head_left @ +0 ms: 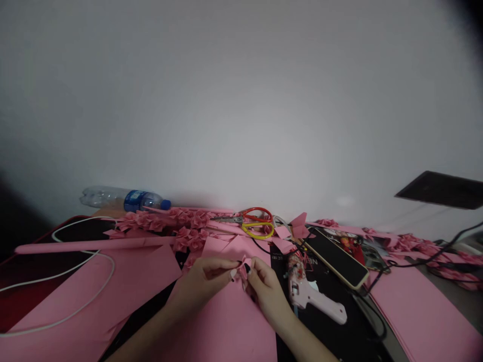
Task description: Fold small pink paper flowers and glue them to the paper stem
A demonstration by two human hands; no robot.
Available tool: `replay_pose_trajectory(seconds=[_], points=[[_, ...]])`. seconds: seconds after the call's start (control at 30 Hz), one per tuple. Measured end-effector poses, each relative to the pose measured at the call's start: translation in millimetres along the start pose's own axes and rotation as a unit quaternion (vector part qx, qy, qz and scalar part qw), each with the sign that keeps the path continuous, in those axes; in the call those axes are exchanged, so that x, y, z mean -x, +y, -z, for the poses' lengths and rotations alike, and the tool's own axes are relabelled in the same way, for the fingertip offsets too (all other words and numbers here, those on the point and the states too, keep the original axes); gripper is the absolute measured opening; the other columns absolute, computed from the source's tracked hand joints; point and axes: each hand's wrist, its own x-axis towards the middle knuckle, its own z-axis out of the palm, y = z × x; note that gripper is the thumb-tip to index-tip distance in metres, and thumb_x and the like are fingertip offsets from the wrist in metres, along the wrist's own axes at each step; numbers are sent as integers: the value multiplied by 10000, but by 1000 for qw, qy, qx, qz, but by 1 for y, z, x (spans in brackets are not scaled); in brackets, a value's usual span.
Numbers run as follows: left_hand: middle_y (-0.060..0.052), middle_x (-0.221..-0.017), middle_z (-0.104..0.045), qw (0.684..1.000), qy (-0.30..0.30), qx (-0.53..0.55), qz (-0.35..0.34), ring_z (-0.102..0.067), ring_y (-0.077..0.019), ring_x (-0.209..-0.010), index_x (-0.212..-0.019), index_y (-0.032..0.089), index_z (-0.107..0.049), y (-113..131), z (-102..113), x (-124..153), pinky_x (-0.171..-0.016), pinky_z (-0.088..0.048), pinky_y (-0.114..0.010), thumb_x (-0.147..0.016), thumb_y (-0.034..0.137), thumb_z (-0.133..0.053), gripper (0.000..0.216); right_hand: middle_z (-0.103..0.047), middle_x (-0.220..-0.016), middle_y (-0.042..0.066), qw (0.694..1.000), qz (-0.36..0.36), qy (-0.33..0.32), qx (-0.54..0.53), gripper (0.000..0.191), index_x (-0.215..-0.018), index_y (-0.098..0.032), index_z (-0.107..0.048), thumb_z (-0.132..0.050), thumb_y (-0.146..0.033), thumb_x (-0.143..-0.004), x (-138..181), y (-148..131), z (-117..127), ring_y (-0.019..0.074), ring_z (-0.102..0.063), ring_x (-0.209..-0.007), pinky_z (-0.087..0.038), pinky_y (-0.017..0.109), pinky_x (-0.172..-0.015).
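Note:
Between my two hands is a small folded pink paper flower (243,270), held just above a sheet of pink paper (230,327). My left hand (207,279) pinches its left side with thumb and fingertips. From the right, my right hand (264,284) grips it, with the fingers curled around its lower part. Fingertips hide some of the folds. To the right of my right hand lies a white glue gun (317,300) with a stained nozzle end. Scissors (256,222) with one red and one yellow handle rest beyond my hands.
Along the wall lie pink paper flowers (192,236) and a rolled paper stick (94,245). A plastic bottle (109,197) lies at the back left. A phone (337,259) is on the right, near a pink paper stack (426,306). A white cable (111,274) loops at left.

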Motion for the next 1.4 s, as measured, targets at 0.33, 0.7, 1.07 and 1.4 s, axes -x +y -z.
replay_pose_trajectory(seconds=[0.33, 0.7, 1.07, 1.4], points=[[-46, -757, -784, 999, 36, 18, 15, -699, -218, -765, -735, 177, -795, 7, 2, -2, -764, -525, -300, -734, 306, -751, 136, -423, -564, -76, 999, 11, -33, -11, 436, -753, -197, -491, -585, -606, -873, -1, -1, -1, 80, -290, -466, -205, 225, -448], [-21, -715, -730, 994, 81, 73, 19, -674, -169, -705, -787, 163, -675, -3, 3, -8, -681, -510, -265, -626, 242, -796, 216, -515, -706, -16, 996, 36, -7, 80, 316, -1013, -179, -612, -564, -468, -895, 2, -2, 0, 130, -408, -563, -303, 246, -505], [-52, -915, -787, 999, -6, -29, -19, -697, -241, -903, -878, 176, -797, 0, 5, -5, -796, -524, -292, -817, 287, -665, 183, -595, -804, 24, 989, 82, 38, 117, 102, -866, -182, -665, -584, -242, -861, -1, -4, -2, 168, -550, -717, -422, 259, -628], [-58, -815, -764, 999, 14, 7, 32, -685, -214, -809, -820, 149, -759, -6, 1, -3, -725, -506, -280, -778, 357, -727, 215, -573, -746, 17, 980, 94, 42, 168, 194, -694, -196, -547, -551, -229, -885, -1, -2, 0, 177, -543, -716, -413, 272, -654]])
